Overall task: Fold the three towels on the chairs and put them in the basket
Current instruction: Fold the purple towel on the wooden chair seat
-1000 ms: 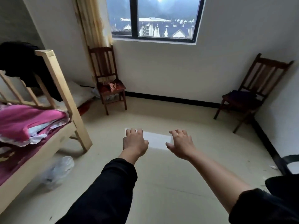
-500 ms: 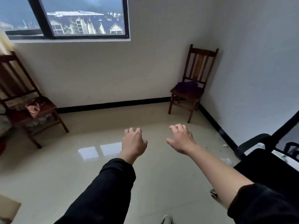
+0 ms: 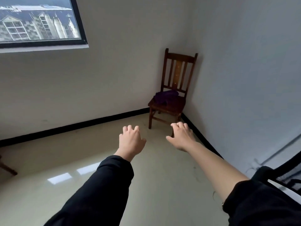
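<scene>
A dark purple towel [image 3: 165, 96] lies crumpled on the seat of a brown wooden chair [image 3: 178, 69] in the room's far right corner. My left hand [image 3: 131, 140] and my right hand [image 3: 181, 136] are stretched out in front of me, well short of the chair, fingers loosely curled and holding nothing. No basket is in view.
A black baseboard [image 3: 81, 123] runs along the walls. A black office chair's armrest [image 3: 267, 175] sits at the right edge. A leg of another wooden chair [image 3: 8, 168] shows at the far left. A window [image 3: 39, 22] is at upper left.
The view has swung right and closer: the bed and the left chair have left the frame, and the corner chair with the purple towel now stands ahead. Both hands stay outstretched and hold nothing.
</scene>
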`<state>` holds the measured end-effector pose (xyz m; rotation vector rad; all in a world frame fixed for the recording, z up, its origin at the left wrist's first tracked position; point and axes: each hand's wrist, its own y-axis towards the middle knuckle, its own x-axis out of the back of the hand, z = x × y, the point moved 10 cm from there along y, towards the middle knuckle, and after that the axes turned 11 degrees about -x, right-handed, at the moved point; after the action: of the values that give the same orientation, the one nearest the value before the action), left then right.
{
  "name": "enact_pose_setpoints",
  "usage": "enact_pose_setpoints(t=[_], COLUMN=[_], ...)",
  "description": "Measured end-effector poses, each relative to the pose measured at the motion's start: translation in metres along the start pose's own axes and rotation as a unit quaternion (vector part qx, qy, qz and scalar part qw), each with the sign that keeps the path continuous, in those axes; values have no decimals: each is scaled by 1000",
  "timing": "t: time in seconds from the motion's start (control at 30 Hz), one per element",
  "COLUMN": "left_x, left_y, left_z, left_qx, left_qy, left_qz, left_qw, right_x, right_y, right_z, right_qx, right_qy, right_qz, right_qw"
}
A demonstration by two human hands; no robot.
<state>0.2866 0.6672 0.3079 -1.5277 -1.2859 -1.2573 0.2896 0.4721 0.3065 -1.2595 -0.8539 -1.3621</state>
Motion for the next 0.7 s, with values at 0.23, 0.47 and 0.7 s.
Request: enact_pose_setpoints(t=[0.23,0.47,0.7], left_x=[-19,-29,-52], left_y=[178,356,510], left_z=[16,18,2], left_qx=[-29,-58,-71], left_qy=[-23,-56,-71], left_qz=[13,55,66], left_qw=[999,995,993], right_x=[-5,2,12], right_y=[162,322,472], right_z=[16,25,-7], right_qx=[-30,-78,-114], right_qy=[-2,18,51], right_qz=[18,38,45], right_qw=[999,996,991])
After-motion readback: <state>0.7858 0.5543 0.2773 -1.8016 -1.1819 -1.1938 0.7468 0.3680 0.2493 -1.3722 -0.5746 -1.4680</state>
